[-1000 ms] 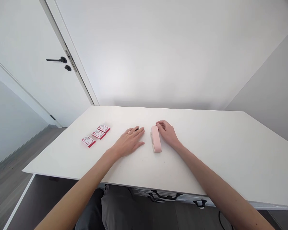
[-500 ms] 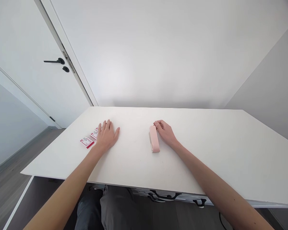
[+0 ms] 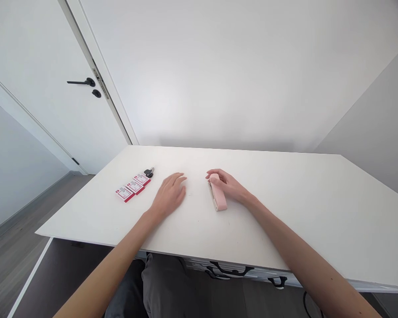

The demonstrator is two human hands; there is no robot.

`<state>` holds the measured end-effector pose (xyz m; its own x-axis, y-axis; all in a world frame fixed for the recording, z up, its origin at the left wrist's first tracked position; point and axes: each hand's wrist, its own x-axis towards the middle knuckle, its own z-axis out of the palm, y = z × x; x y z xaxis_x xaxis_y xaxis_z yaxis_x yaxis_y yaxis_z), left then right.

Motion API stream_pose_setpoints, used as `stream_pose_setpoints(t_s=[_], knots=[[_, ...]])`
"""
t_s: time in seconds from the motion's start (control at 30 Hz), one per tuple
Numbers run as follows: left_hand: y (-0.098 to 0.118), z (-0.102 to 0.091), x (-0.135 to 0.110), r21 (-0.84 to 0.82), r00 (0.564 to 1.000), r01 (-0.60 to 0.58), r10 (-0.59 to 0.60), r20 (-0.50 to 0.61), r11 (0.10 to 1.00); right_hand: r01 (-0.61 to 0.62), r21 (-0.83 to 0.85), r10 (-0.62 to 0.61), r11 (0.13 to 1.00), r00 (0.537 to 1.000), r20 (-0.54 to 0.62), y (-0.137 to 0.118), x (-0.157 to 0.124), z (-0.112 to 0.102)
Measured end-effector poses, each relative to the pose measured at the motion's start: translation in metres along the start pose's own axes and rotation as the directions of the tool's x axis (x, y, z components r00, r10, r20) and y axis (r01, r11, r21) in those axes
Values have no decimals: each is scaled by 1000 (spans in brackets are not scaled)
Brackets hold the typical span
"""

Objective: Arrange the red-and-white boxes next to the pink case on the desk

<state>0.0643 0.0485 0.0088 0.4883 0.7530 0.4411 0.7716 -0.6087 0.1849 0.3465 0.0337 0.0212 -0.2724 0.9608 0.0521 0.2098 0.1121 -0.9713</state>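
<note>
The pink stapler (image 3: 220,201) was found near the middle of the desk (image 3: 292,203), its length running away from the person, far end turned slightly left. The right hand (image 3: 226,182) was closed about that far end, thumb laid over the pink top and fingers reaching beyond it; this grip partly hid the end from view. Whether that end was raised from the desk could not be told.

The left hand (image 3: 169,193) held nothing; its fingers were loosely bent and close together, and contact with the desk surface could not be confirmed. It stood between the stapler and three red-and-white boxes (image 3: 135,187) and obstructed the direct line across.

The boxes were set in a slanting row to the left, each just beside the next. A small black item with a metal part (image 3: 149,172) was noted at the row's far end, close against the last box.

Beyond the desk rose a white wall (image 3: 219,79); a white door (image 3: 36,53) with a black handle (image 3: 81,82) was at left.
</note>
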Motion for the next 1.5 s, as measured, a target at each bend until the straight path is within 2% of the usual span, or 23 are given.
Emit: stream_pose_setpoints(t_s=[0.17, 0.3, 0.43, 0.5, 0.67, 0.8, 1.0, 1.07, 1.27, 1.5], knots=[[38, 5, 6, -243, 991, -59, 85, 99, 968, 8, 98, -12, 995, 999, 43, 2, 0, -1], [54, 8, 13, -386, 989, 3, 55, 139, 923, 18, 162, -20, 987, 1000, 9, 5, 1, -1], [55, 10, 19, -458, 978, 113, -18, 207, 882, 44, 164, -41, 985, 999, -25, 6, 3, 0], [54, 10, 20, -470, 979, 131, -38, 203, 873, 53, 155, -50, 987, 998, -26, 5, 4, 0], [51, 12, 20, -418, 990, 58, 2, 141, 906, 67, 84, -69, 994, 997, 17, -3, 1, 1], [51, 13, 18, -396, 995, 60, -22, 101, 916, 91, -29, -92, 995, 995, -33, -11, -5, 6], [48, 14, 14, -373, 995, 50, -13, 103, 926, 262, -186, -265, 947, 964, 11, -12, -8, 15], [47, 14, 13, -394, 996, 48, -11, 94, 918, 277, -211, -285, 937, 958, -7, -10, -7, 17], [51, 11, 12, -456, 998, 31, -4, 61, 889, 247, -164, -252, 955, 968, -13, -9, -8, 20], [56, 9, 12, -415, 997, 1, 29, 66, 910, 200, -26, -201, 979, 979, -30, -10, -9, 20]])
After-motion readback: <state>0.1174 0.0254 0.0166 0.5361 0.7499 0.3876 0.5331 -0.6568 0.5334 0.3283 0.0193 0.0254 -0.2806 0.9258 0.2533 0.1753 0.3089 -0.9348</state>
